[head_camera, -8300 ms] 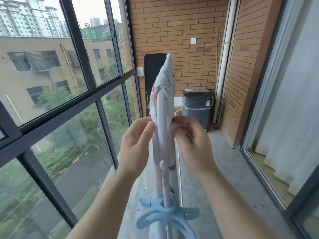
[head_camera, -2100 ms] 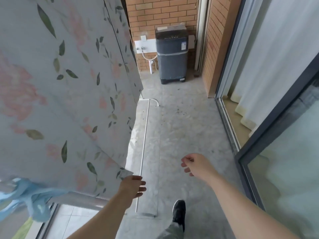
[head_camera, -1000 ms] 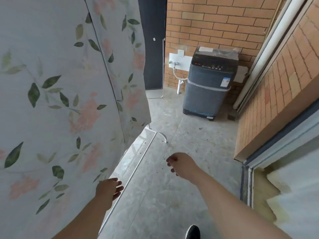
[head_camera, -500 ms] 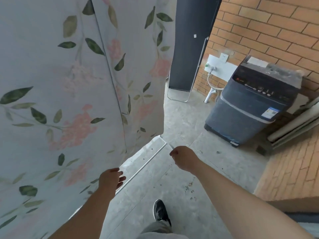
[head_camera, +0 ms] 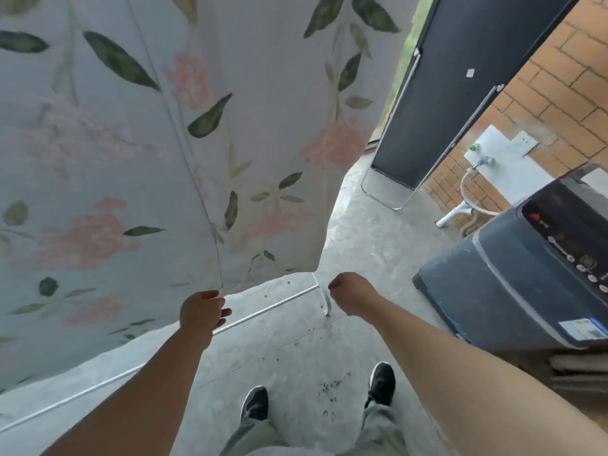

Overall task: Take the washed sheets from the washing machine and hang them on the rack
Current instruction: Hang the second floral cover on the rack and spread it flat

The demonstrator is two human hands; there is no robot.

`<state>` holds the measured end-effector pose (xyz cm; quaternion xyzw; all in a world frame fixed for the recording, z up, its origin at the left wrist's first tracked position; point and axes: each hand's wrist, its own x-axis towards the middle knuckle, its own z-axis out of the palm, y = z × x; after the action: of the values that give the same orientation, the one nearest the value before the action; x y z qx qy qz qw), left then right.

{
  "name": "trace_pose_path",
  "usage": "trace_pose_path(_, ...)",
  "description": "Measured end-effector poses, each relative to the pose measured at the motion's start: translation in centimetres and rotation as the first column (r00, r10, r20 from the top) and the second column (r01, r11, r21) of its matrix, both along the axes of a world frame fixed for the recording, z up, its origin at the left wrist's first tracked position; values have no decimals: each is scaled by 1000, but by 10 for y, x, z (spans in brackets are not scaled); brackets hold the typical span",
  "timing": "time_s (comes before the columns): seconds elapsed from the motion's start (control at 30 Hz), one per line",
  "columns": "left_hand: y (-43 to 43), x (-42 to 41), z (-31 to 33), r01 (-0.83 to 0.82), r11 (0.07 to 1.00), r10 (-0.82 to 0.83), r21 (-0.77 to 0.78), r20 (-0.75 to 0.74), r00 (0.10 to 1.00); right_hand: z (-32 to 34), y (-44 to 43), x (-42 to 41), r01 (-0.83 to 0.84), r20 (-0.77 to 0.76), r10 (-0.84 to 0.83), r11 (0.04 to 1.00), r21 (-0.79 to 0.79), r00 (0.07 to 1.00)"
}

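Both hold nothing — the left grip (head_camera: 202,312) loosely curled just under the hem of the hung sheet (head_camera: 131,159), the right grip (head_camera: 353,294) loosely curled too. The washing machine (head_camera: 526,291) stands right of it — best to step clear of the rack's floor bar (head_camera: 263,313) between them, then reach for the lid.

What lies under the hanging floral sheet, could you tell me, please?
Below the floral sheet, a white base bar of the rack runs along the concrete floor. The rest of the rack and the floor behind the cloth are covered.
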<state>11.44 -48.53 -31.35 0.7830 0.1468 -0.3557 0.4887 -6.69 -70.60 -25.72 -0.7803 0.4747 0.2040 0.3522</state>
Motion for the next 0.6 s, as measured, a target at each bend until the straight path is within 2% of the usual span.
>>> trace_pose_path(0.1,-16,-22,-44,-97,993,93,74,57,994,-65,-48,8,-35,33,33,997,70,999)
trace_pose_path(0.33,-56,-46,-165,-206,970,191,128,118,974,-223,-108,15,119,148,-143,980,160,979)
trace_pose_path(0.47,-74,-21,-250,-362,932,363,-31,128,923,-319,-129,27,164,306,-225,963,212,925)
trace_pose_path(0.6,-82,7,-340,-431,870,472,-238,151,869,-418,-136,49,92,532,-232,957,275,814)
